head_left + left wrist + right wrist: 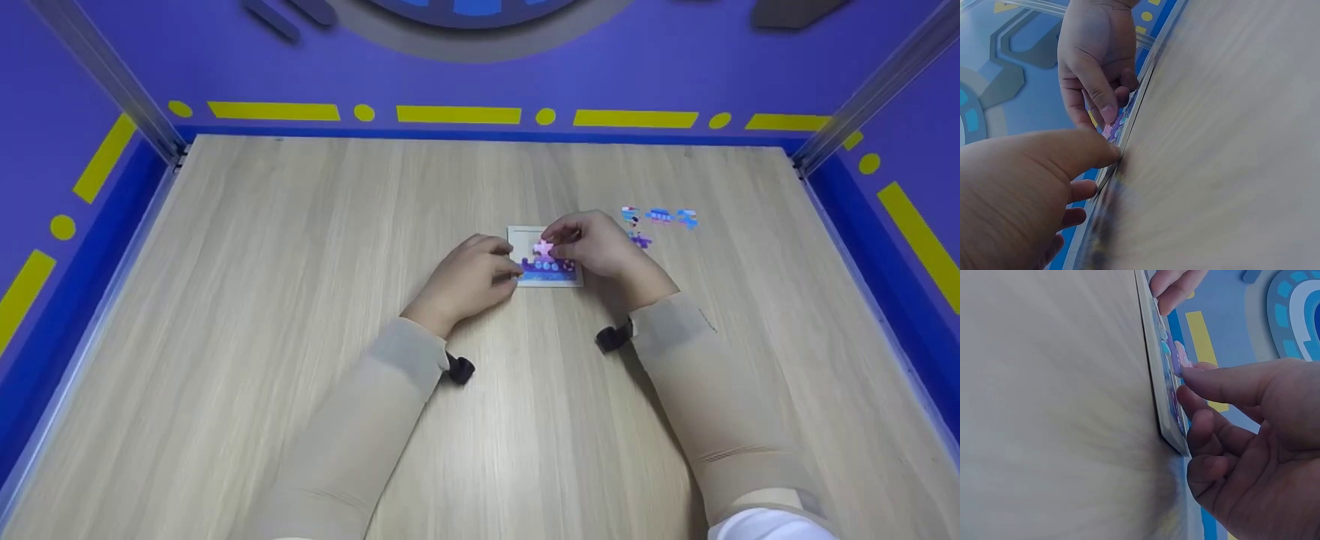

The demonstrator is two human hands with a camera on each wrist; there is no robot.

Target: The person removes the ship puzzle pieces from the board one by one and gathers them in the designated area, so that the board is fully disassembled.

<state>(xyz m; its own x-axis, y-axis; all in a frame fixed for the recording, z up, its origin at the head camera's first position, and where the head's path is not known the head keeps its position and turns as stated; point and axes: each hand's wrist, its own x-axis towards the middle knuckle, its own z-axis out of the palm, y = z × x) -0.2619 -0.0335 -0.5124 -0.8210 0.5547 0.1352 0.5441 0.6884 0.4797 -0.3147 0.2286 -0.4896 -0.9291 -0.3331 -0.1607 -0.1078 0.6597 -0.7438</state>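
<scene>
A small jigsaw tray (547, 283) with a pale rim lies on the table. Joined pieces (544, 275) of blue and purple, with round light-blue spots, fill its lower part. My left hand (469, 277) grips the tray's left edge, thumb near the lower corner and fingers farther up that side. Over the tray, my right hand (598, 244) pinches a pink jigsaw piece (543, 248) between thumb and forefinger, just above the joined pieces. The right wrist view shows this pink piece (1183, 354) tilted at the thumb tip; the fingers partly hide it.
To the right of the tray lie several loose jigsaw pieces, among them a blue-and-purple one (660, 216), a blue one (687, 218) and a purple one (640, 240) beside the right hand. Purple panels (465, 82) with yellow marks wall the wooden table's back and sides.
</scene>
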